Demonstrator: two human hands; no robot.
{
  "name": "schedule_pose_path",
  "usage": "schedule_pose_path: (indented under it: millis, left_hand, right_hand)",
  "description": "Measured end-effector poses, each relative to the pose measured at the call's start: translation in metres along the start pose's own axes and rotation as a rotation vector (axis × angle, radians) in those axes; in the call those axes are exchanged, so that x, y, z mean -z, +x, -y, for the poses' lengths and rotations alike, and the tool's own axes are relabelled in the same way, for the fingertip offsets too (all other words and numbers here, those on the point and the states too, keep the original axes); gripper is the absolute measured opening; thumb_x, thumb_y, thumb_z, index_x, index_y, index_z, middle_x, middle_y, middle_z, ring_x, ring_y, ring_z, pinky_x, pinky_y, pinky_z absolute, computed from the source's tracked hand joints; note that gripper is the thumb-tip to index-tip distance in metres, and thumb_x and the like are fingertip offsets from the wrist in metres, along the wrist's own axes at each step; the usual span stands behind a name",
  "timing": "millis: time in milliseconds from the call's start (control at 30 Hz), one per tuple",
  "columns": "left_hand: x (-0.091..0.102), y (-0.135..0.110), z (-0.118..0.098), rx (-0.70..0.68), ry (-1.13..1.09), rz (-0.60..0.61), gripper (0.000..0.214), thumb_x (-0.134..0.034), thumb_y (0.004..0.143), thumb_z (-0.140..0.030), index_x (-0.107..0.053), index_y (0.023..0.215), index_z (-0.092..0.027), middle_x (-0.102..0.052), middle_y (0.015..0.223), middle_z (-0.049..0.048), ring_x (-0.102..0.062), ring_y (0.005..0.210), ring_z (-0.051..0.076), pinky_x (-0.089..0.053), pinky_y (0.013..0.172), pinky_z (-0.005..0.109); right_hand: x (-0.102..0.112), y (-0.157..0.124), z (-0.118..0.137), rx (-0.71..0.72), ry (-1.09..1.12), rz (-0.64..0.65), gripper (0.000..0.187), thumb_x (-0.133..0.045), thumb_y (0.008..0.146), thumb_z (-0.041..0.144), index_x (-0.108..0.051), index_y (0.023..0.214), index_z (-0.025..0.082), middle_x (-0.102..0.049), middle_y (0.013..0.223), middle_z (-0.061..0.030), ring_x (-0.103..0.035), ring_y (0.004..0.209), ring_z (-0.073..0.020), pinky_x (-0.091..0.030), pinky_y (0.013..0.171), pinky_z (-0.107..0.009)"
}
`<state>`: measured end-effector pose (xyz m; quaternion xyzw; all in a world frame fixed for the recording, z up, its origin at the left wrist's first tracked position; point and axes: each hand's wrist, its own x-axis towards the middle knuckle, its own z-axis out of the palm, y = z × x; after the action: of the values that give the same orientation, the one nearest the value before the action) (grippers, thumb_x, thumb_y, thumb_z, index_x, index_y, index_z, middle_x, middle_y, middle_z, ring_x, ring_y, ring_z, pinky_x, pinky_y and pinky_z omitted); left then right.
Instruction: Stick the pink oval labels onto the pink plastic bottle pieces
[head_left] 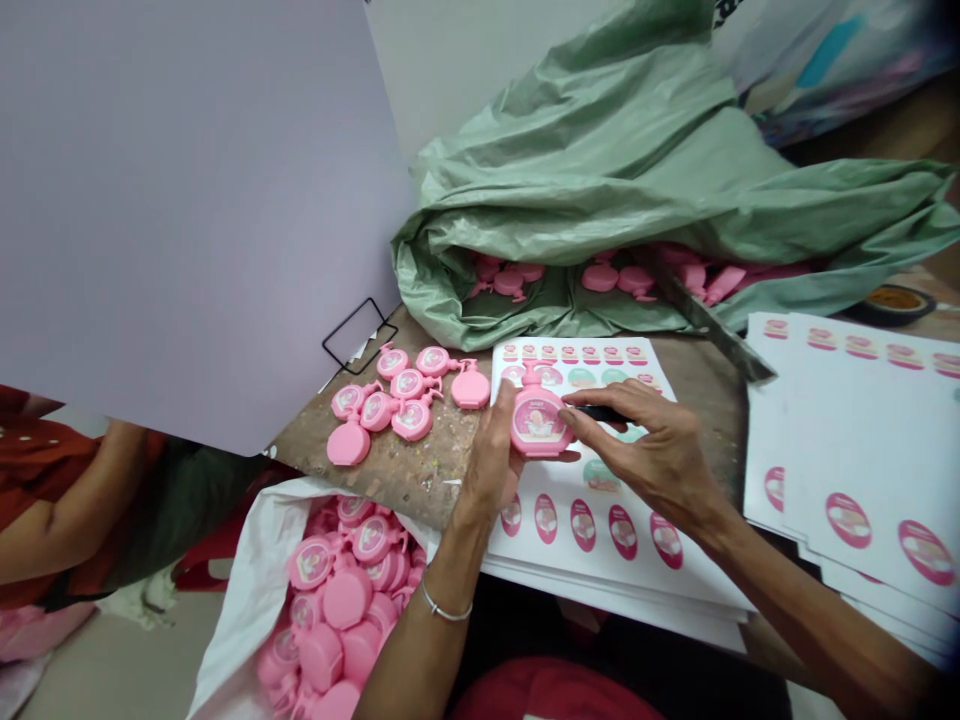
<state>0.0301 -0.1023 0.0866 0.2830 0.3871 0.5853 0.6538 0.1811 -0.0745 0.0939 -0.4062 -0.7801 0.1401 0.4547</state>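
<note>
My left hand [491,460] is wrapped around a small pink toy pump bottle [538,442], upright with its round printed label facing me. A slim dark-handled tool [604,412] is pinched in my right hand [652,430], whose fingertips meet the label's right edge; the tool's tip is hidden. Beneath both hands lies a stack of sticker sheets [525,555] printed with pink and green labels. To the left, several pink bottles [409,385] rest on the worn table [420,470], most with labels, while a few show plain pink sides.
A white sack [244,590] full of pink bottles stands at the lower left. Behind the sheets, a green sack [600,190] gapes with more bottles inside. A flat metal blade [712,325] rests by its mouth. More sheets [885,430] lie right; another person's arm [82,510] is left.
</note>
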Motion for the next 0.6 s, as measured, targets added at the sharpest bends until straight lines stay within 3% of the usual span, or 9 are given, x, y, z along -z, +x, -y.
schedule_pose_path:
  millis: [100,200,300,400,500,600]
  left_hand:
    - [0.006,-0.002,0.0,-0.022,0.079,0.067,0.039,-0.076,0.071,-0.033,-0.059,0.101,-0.015,-0.062,0.091,0.0037,-0.064,0.082,0.018,-0.06,0.072,0.036]
    - [0.007,-0.005,0.002,-0.006,0.099,0.048,0.044,-0.077,0.068,-0.027,-0.056,0.105,-0.016,-0.06,0.094,0.0038,-0.063,0.082,0.018,-0.06,0.072,0.038]
    - [0.005,-0.009,0.001,0.04,0.143,0.08,0.044,-0.078,0.067,-0.028,-0.057,0.105,-0.016,-0.061,0.094,0.004,-0.064,0.083,0.019,-0.06,0.073,0.039]
    - [0.014,-0.011,0.0,0.086,0.208,0.082,0.047,-0.077,0.067,-0.035,-0.056,0.104,-0.015,-0.065,0.092,0.0066,-0.065,0.078,0.02,-0.059,0.067,0.036]
    - [0.041,-0.005,-0.004,0.023,0.424,-0.136,0.044,-0.066,0.075,-0.05,-0.058,0.1,-0.014,-0.068,0.088,0.0092,-0.065,0.071,0.021,-0.055,0.064,0.035]
    - [0.076,0.007,-0.012,-0.243,0.884,-0.464,0.034,-0.059,0.081,-0.049,-0.063,0.091,-0.016,-0.068,0.091,0.0094,-0.064,0.087,0.025,-0.051,0.082,0.041]
  right_hand:
    - [0.005,0.002,-0.003,0.063,-0.254,0.009,0.026,-0.062,0.085,0.04,-0.069,0.095,0.017,-0.071,0.077,-0.0061,-0.062,0.07,-0.0203,-0.041,0.071,-0.037]
    - [0.006,0.006,-0.005,-0.016,-0.429,-0.008,0.051,-0.065,0.078,0.055,-0.064,0.109,0.014,-0.071,0.095,-0.0135,-0.064,0.085,-0.0293,-0.042,0.078,-0.044]
    - [-0.006,0.011,-0.012,-0.117,-0.246,0.043,0.074,-0.067,0.07,0.063,-0.052,0.125,0.016,-0.066,0.113,-0.0163,-0.064,0.096,-0.0308,-0.047,0.081,-0.044]
    - [-0.022,0.022,-0.034,-0.181,-0.089,0.121,0.077,-0.068,0.068,0.062,-0.048,0.129,0.018,-0.062,0.122,-0.0149,-0.061,0.107,-0.0299,-0.049,0.086,-0.042]
    - [-0.033,0.053,-0.072,-0.283,-0.13,0.142,0.06,-0.063,0.075,0.059,-0.056,0.119,0.019,-0.067,0.112,-0.0119,-0.064,0.1,-0.0276,-0.05,0.082,-0.039]
    - [-0.048,0.102,-0.108,-0.373,-0.282,0.215,0.037,-0.052,0.086,0.049,-0.067,0.105,0.02,-0.072,0.098,-0.0088,-0.067,0.091,-0.024,-0.049,0.077,-0.033]
